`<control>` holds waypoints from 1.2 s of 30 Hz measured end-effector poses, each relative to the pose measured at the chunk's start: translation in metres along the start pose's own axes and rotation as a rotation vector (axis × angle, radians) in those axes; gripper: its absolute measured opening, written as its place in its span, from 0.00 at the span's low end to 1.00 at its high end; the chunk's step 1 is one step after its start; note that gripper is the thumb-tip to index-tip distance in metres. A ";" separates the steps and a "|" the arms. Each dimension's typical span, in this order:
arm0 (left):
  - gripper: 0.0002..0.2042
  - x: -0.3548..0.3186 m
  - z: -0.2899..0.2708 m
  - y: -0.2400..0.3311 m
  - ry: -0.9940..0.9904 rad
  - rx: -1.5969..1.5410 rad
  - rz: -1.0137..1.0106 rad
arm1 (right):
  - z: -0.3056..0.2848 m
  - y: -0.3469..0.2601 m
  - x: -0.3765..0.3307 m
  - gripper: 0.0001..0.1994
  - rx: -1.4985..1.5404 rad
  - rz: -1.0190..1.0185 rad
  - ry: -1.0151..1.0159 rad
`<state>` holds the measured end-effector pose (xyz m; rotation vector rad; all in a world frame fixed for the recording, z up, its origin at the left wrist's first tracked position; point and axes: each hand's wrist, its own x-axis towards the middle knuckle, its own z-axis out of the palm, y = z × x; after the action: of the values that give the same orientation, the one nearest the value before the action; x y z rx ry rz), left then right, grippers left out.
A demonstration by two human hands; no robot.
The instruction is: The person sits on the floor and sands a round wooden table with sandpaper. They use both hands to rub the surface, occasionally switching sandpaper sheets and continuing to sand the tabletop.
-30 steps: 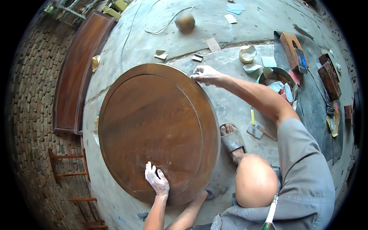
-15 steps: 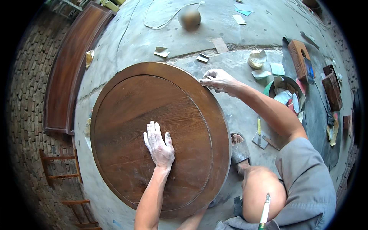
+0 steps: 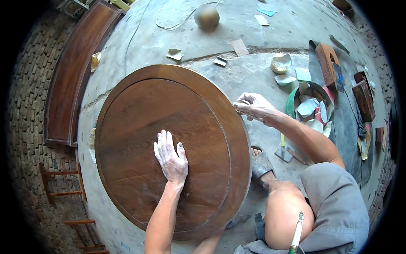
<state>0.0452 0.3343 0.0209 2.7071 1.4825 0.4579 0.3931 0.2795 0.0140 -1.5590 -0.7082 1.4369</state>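
A round brown wooden tabletop [image 3: 203,190] with a groove ringing its face leans before me. Flat against its middle lies my left hand [image 3: 171,163], dusted white, fingers stretched out and holding nothing. At the tabletop's right rim my right hand [image 3: 256,106], also dusty, is closed in a pinch on a small folded piece, seemingly sandpaper [image 3: 242,102]; most of it is hidden by the fingers. The fingertips meet the outer edge of the wood.
To the right stand a green-rimmed bucket [image 3: 290,103] of paper scraps, a wooden block-like tool [image 3: 325,61] and dark wood blocks [image 3: 363,100]. A scraper [image 3: 283,154] lies near my sandalled foot [image 3: 262,165]. A paintbrush [image 3: 297,233] shows by my knee. A long wooden panel [image 3: 76,80] lies left.
My right hand has slid along the rim, down and toward me, still pinching the small piece. My left hand stays flat on the wood. The whole view has shifted slightly.
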 end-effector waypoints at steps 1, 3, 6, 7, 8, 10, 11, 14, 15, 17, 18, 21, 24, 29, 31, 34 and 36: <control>0.26 -0.001 -0.001 -0.002 0.005 0.005 -0.001 | 0.001 0.004 0.007 0.15 -0.031 -0.057 -0.027; 0.25 0.001 0.011 0.001 0.015 -0.020 0.014 | -0.006 -0.002 0.034 0.15 -0.071 -0.167 -0.008; 0.25 0.003 0.008 0.000 0.020 -0.016 0.010 | 0.004 -0.042 0.108 0.21 -0.135 -0.117 -0.044; 0.24 0.006 0.008 0.004 0.029 -0.026 0.012 | 0.001 -0.054 0.131 0.22 -0.146 -0.175 -0.089; 0.24 0.007 0.008 0.005 0.032 -0.032 0.012 | 0.009 -0.066 0.146 0.22 -0.167 -0.186 -0.069; 0.24 0.006 0.010 0.005 0.026 -0.054 0.016 | 0.010 -0.076 0.156 0.23 -0.193 -0.163 -0.134; 0.23 0.009 0.010 0.007 0.036 -0.059 0.025 | 0.003 -0.071 0.152 0.23 -0.177 -0.158 -0.100; 0.24 0.002 0.007 0.002 0.026 -0.041 0.009 | 0.000 -0.011 0.108 0.17 -0.139 -0.256 -0.031; 0.24 0.000 0.005 0.000 0.029 -0.028 0.004 | 0.001 0.002 0.073 0.18 -0.194 -0.253 0.018; 0.24 -0.006 0.003 0.000 0.032 -0.028 -0.008 | -0.001 0.025 0.003 0.15 -0.147 -0.207 -0.004; 0.24 -0.001 0.002 -0.001 0.044 -0.023 -0.003 | 0.007 0.026 -0.030 0.14 -0.018 -0.104 0.058; 0.23 0.002 0.005 0.004 0.033 -0.027 0.004 | 0.005 0.020 -0.013 0.15 0.063 -0.146 0.065; 0.23 0.007 0.009 0.010 0.031 -0.061 0.013 | 0.001 -0.001 0.068 0.19 0.013 -0.247 0.073; 0.23 0.006 0.008 0.005 0.035 -0.082 0.012 | 0.010 0.015 0.088 0.33 0.111 -0.160 0.031; 0.23 0.004 0.006 0.002 0.035 -0.061 0.003 | 0.016 0.010 0.064 0.37 0.177 -0.182 0.032; 0.23 0.002 0.004 0.002 0.035 -0.063 0.004 | 0.016 0.014 0.053 0.42 -0.046 -0.290 0.249; 0.23 0.003 0.005 0.001 0.037 -0.068 0.005 | 0.024 0.024 0.050 0.40 -0.138 -0.409 0.418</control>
<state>0.0488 0.3363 0.0175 2.6656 1.4410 0.5512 0.3748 0.3171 -0.0299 -1.6330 -0.8227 0.7466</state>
